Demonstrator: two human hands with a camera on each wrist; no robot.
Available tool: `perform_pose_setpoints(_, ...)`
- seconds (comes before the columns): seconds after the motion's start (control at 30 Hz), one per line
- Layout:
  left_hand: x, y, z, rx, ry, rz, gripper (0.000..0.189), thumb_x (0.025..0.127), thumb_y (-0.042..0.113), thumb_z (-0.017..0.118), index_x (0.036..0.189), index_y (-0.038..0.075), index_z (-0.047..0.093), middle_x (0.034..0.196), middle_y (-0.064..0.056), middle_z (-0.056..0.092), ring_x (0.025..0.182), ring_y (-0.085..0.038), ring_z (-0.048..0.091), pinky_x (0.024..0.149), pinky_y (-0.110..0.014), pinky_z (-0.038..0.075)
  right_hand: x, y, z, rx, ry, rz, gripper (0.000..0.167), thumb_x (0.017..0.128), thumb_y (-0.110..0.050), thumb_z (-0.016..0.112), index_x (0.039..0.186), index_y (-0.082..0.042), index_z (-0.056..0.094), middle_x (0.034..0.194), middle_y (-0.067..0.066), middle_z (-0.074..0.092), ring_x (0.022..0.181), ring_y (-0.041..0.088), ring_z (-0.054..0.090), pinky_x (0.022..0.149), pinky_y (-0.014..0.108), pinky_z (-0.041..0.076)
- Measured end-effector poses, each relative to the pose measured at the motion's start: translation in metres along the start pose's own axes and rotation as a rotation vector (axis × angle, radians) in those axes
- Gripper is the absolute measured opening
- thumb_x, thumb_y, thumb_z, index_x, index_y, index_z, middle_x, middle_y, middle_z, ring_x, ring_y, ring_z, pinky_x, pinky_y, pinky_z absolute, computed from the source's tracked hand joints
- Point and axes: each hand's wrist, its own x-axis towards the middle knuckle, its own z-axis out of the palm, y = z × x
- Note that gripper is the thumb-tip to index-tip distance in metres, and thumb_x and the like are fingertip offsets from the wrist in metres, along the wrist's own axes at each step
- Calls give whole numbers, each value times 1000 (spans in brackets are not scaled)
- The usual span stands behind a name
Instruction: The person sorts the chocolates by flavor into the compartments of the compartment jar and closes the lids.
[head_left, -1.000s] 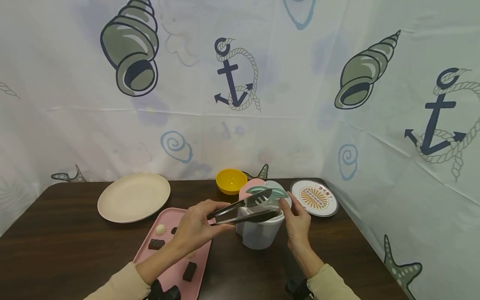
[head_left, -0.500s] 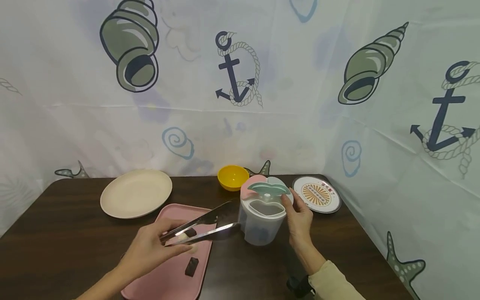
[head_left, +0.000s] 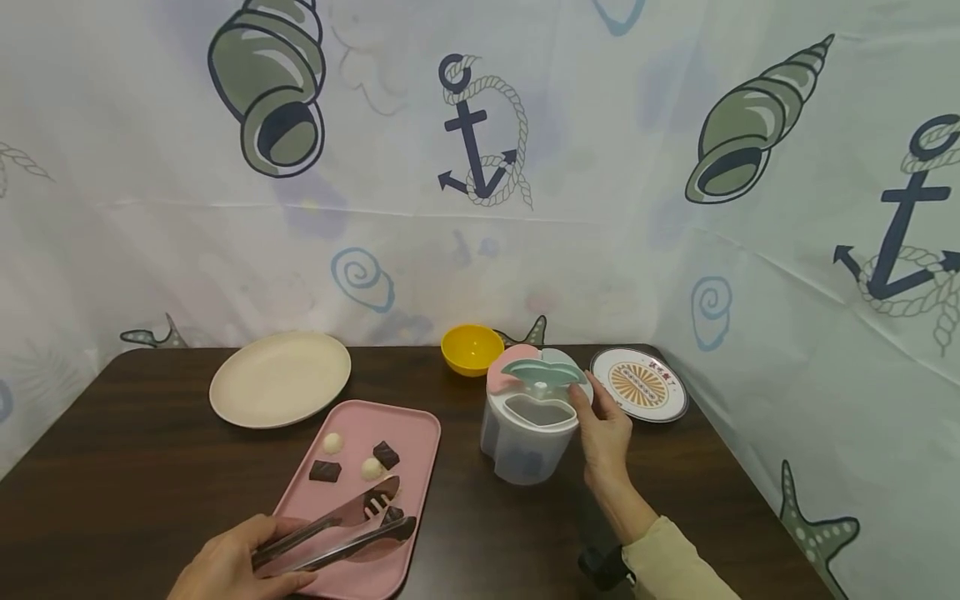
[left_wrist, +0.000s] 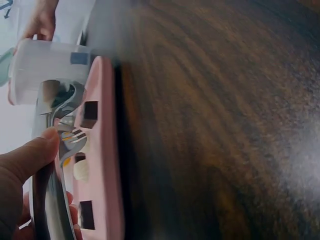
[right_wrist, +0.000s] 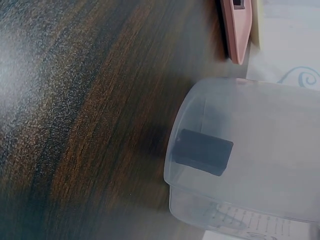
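Note:
My left hand (head_left: 236, 562) grips metal tongs (head_left: 318, 527) over the pink tray (head_left: 360, 421). Their tips, one of them forked, stand apart above dark chocolate pieces and partly hide them. Elsewhere on the tray lie another chocolate piece (head_left: 325, 471) and a round whitish ball (head_left: 333, 443), among several sweets. To the right stands a translucent container (head_left: 525, 454) with a pink, white and green lid (head_left: 517, 367) and an opening at its front. My right hand (head_left: 609, 437) holds the lid's right edge, thumb in front. Through the wall, the right wrist view shows a dark block (right_wrist: 202, 152) inside.
A large cream plate (head_left: 280, 379) lies at the back left. Behind the container is a yellow bowl (head_left: 471, 350). A small patterned plate (head_left: 641, 383) sits at the back right. A printed cloth (head_left: 405, 167) hangs along the dark table's (head_left: 112, 467) far edge.
My left hand has carried the tongs from over the container's lid down and left to the tray. The lid's opening came into view. My right hand stays at the container.

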Motion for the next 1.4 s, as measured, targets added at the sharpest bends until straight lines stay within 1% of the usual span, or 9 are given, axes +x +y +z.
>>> perform_pose_setpoints(0.37, 7, 4, 7, 55, 74, 121, 49, 60, 56, 80, 100, 31, 65, 81, 14, 54, 66, 2, 45, 57, -26, 37, 1, -2, 0, 6, 1, 5, 49, 87, -22, 69, 131, -5, 56, 136, 11, 53, 116, 7, 52, 85, 8, 43)
perform_pose_setpoints(0.53, 9, 3, 8, 61, 119, 204, 41, 63, 51, 81, 95, 30, 66, 75, 17, 50, 63, 5, 42, 56, -23, 36, 0, -3, 0, 4, -2, 1, 49, 87, -22, 69, 131, -6, 55, 137, 10, 52, 121, 12, 50, 85, 8, 42)
perform_pose_setpoints(0.67, 9, -2, 8, 63, 117, 239, 37, 67, 48, 80, 94, 28, 67, 76, 19, 53, 63, 6, 42, 55, -23, 37, 0, -3, 0, 2, 0, 8, 49, 87, -21, 68, 131, -6, 55, 136, 10, 52, 117, 8, 52, 85, 8, 42)
perform_pose_setpoints(0.8, 9, -3, 9, 48, 130, 202, 34, 67, 45, 80, 94, 29, 68, 76, 18, 55, 63, 5, 43, 55, -23, 38, 0, -4, 0, 5, 1, 8, 48, 87, -21, 68, 131, -6, 56, 136, 10, 52, 116, 7, 52, 85, 8, 42)
perform_pose_setpoints(0.93, 8, -2, 9, 38, 182, 170, 32, 65, 45, 82, 91, 31, 69, 72, 18, 55, 61, 4, 43, 54, -23, 37, 0, -4, 0, 2, -1, 5, 48, 87, -22, 68, 131, -6, 56, 136, 11, 53, 116, 7, 52, 85, 8, 42)
perform_pose_setpoints(1.07, 8, -3, 8, 36, 170, 126, 33, 64, 47, 81, 91, 31, 70, 72, 17, 57, 60, 3, 44, 55, -24, 38, 0, -3, 0, -11, 4, 15, 48, 87, -23, 69, 131, -7, 56, 136, 11, 53, 115, 7, 52, 84, 8, 42)
perform_pose_setpoints(1.13, 7, -3, 7, 29, 146, 91, 34, 65, 48, 80, 92, 31, 70, 74, 16, 59, 60, 3, 45, 55, -24, 39, -1, -3, 0, -18, 4, 20, 49, 87, -23, 69, 131, -7, 56, 136, 10, 53, 119, 11, 51, 85, 8, 42)
perform_pose_setpoints(1.27, 7, -5, 6, 13, 148, 60, 34, 65, 47, 80, 93, 30, 70, 75, 15, 61, 60, 2, 47, 56, -25, 39, -2, -3, -1, -21, 0, 20, 49, 87, -22, 69, 131, -6, 56, 137, 10, 51, 126, 19, 47, 87, 9, 42)
perform_pose_setpoints(1.4, 6, -4, 5, 13, 208, 66, 33, 65, 47, 81, 92, 31, 70, 74, 17, 61, 60, 3, 47, 55, -26, 39, -3, -3, -1, -14, -2, 17, 49, 87, -22, 69, 131, -5, 55, 138, 11, 51, 127, 20, 46, 88, 9, 41)
